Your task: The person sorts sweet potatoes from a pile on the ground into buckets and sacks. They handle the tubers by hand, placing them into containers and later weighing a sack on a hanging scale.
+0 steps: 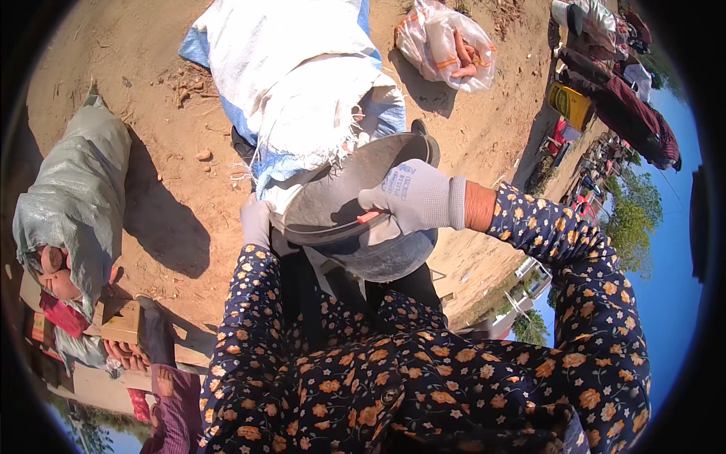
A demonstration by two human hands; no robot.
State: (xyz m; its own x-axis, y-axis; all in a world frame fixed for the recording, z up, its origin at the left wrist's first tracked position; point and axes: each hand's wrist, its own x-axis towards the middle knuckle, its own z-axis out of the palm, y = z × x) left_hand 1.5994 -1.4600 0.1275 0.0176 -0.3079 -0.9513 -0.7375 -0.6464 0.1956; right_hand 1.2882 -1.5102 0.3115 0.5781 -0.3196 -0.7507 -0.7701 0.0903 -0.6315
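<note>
A dark bucket (317, 211) is tilted before me, its mouth facing a large white woven sack with blue edges (300, 96). The sack's frayed mouth hangs over the bucket's far rim. My left hand (256, 220), in a pale knit glove, grips the sack's blue edge beside the bucket; its fingertips are partly hidden. With my right hand (405, 196), gloved alike, I grasp the bucket's near rim, thumb on the inner side. A small red object (368, 217) pokes out between that thumb and the fingers; what it is I cannot tell.
At left a greenish woven sack (74, 187) lies with sweet potatoes (59, 281) in its mouth. A clear plastic bag (437, 40) of sweet potatoes stands farther off. Another person's plaid sleeve (178, 397) shows beside cardboard boxes (122, 322); a person in dark clothes (629, 108) bends at right.
</note>
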